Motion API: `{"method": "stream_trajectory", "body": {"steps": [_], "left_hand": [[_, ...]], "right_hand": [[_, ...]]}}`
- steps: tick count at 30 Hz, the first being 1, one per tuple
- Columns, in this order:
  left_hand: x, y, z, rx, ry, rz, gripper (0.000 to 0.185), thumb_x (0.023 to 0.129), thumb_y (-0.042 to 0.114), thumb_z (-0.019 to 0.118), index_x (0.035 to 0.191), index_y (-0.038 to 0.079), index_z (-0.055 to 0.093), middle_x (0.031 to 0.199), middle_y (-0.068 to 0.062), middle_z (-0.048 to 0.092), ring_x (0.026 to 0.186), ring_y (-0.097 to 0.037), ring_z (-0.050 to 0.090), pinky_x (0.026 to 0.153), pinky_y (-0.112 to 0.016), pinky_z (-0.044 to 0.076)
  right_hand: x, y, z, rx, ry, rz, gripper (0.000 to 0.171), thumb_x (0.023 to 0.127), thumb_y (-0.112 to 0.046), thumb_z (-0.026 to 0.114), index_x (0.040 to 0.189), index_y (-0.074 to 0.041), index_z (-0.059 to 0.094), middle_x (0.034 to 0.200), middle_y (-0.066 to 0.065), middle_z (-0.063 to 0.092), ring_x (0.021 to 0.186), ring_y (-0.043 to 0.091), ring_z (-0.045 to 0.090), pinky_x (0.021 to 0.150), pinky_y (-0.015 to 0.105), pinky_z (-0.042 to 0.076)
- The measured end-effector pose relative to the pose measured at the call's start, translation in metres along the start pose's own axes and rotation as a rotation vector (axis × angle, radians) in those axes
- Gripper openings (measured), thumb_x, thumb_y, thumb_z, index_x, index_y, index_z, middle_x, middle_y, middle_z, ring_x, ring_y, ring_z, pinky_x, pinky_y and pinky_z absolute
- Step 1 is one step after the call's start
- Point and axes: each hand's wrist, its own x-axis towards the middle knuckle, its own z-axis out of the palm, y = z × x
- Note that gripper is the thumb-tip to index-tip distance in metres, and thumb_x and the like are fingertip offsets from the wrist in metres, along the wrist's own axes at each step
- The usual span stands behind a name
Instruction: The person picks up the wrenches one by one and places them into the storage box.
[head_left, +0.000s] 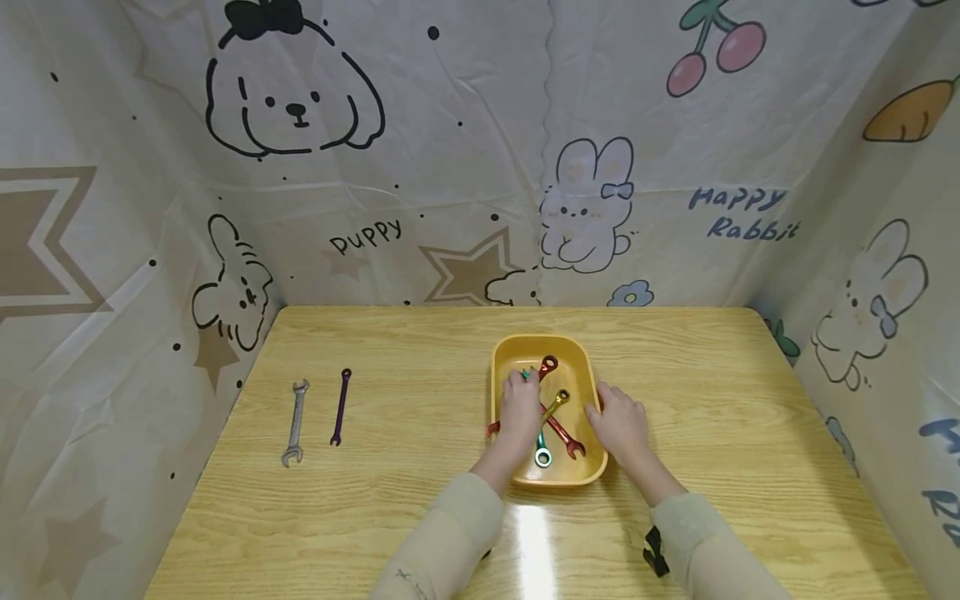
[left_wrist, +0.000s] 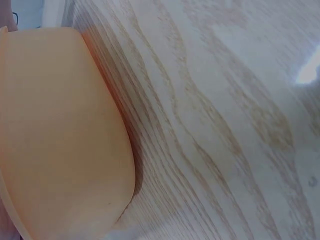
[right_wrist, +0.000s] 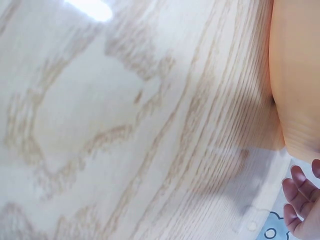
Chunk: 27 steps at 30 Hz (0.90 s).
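Wrenches [head_left: 558,429] lie under the gripping left hand [head_left: 519,408]; right hand [head_left: 621,421] holds the tray [head_left: 504,354].

Both forearms wear long, loose, pale beige knit sleeves that end at the wrists, leaving the left hand [head_left: 519,410] and the right hand [head_left: 619,423] bare. The left sleeve [head_left: 442,542] carries a small dark stitched mark near its near end. A black strap with a yellow tab sits beside the right sleeve [head_left: 712,550].
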Motion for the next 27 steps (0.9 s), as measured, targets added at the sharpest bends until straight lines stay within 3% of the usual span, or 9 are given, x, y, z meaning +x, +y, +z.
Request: {"method": "stream_trajectory", "body": {"steps": [5, 13, 18, 22, 26, 27], "left_hand": [[0.001, 0.002, 0.003, 0.024, -0.02, -0.004, 0.03, 0.079, 0.002, 0.064, 0.109, 0.006, 0.065, 0.091, -0.017, 0.054, 0.08, -0.026, 0.055, 0.064, -0.028, 0.049], [0.002, 0.005, 0.008, 0.066, -0.107, -0.033, 0.032, 0.074, -0.001, 0.069, 0.104, 0.007, 0.065, 0.098, -0.019, 0.054, 0.085, -0.025, 0.055, 0.065, -0.026, 0.051], [0.002, 0.007, 0.01, 0.048, -0.098, -0.025, 0.03, 0.074, -0.006, 0.066, 0.102, 0.004, 0.065, 0.098, -0.022, 0.054, 0.088, -0.029, 0.056, 0.068, -0.029, 0.052], [0.002, 0.006, 0.018, 0.046, -0.051, 0.007, 0.028, 0.073, -0.008, 0.064, 0.099, 0.002, 0.064, 0.095, -0.022, 0.053, 0.084, -0.029, 0.056, 0.065, -0.029, 0.051], [0.001, 0.006, 0.022, 0.066, -0.062, 0.002, 0.027, 0.074, -0.006, 0.065, 0.099, 0.003, 0.065, 0.097, -0.021, 0.053, 0.083, -0.027, 0.056, 0.064, -0.028, 0.051], [0.001, 0.007, 0.02, 0.069, -0.094, -0.015, 0.027, 0.075, -0.005, 0.066, 0.1, 0.002, 0.066, 0.098, -0.021, 0.054, 0.085, -0.028, 0.057, 0.066, -0.028, 0.051]], "right_hand": [[-0.001, 0.0, 0.0, -0.001, 0.018, -0.007, 0.04, 0.087, -0.025, 0.054, 0.118, -0.001, 0.053, 0.104, 0.022, 0.06, 0.095, 0.04, 0.056, 0.078, 0.051, 0.038], [0.0, 0.001, 0.0, 0.004, 0.018, -0.008, 0.04, 0.087, -0.026, 0.054, 0.118, -0.001, 0.053, 0.103, 0.022, 0.06, 0.094, 0.04, 0.057, 0.078, 0.051, 0.038], [0.0, 0.001, 0.001, 0.009, 0.015, -0.005, 0.039, 0.087, -0.025, 0.054, 0.118, -0.001, 0.053, 0.103, 0.022, 0.06, 0.094, 0.04, 0.057, 0.078, 0.051, 0.038], [0.0, 0.001, 0.001, 0.008, 0.017, -0.006, 0.039, 0.087, -0.025, 0.054, 0.118, -0.001, 0.053, 0.103, 0.022, 0.06, 0.093, 0.04, 0.057, 0.077, 0.051, 0.039], [0.0, 0.002, 0.001, 0.008, 0.014, -0.003, 0.04, 0.087, -0.025, 0.054, 0.118, -0.001, 0.053, 0.104, 0.022, 0.06, 0.095, 0.04, 0.057, 0.078, 0.051, 0.038], [0.0, 0.002, 0.001, 0.01, 0.013, -0.001, 0.04, 0.087, -0.025, 0.054, 0.119, -0.001, 0.053, 0.104, 0.022, 0.06, 0.095, 0.04, 0.057, 0.078, 0.051, 0.038]]}}
